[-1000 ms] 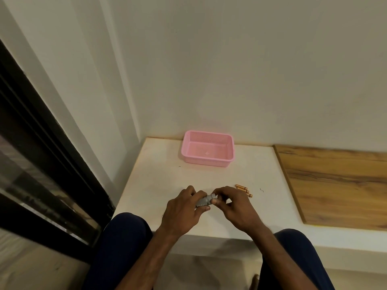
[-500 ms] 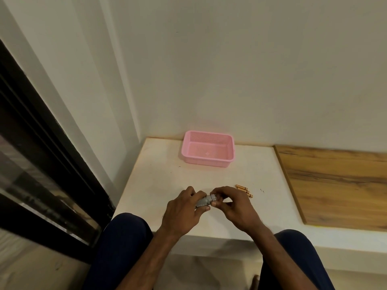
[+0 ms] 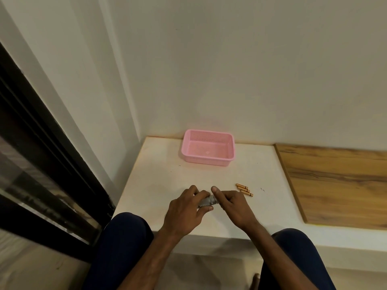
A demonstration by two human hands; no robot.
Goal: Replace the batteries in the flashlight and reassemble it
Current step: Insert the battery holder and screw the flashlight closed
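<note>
Both forearms were left bare, and dark navy trousers (image 3: 123, 248) were worn, seen at the lower frame over both knees.

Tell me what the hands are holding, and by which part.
Both hold the grey flashlight: left hand wraps its body, right hand pinches its right end.

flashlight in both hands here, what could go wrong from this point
1. The small grey metal flashlight is held above the white table, left hand on the body, right hand at its end; a slip could drop it.
2. The loose copper-coloured batteries lie beside the right hand, outside the empty pink plastic basket; a nudge may roll them away.
</note>
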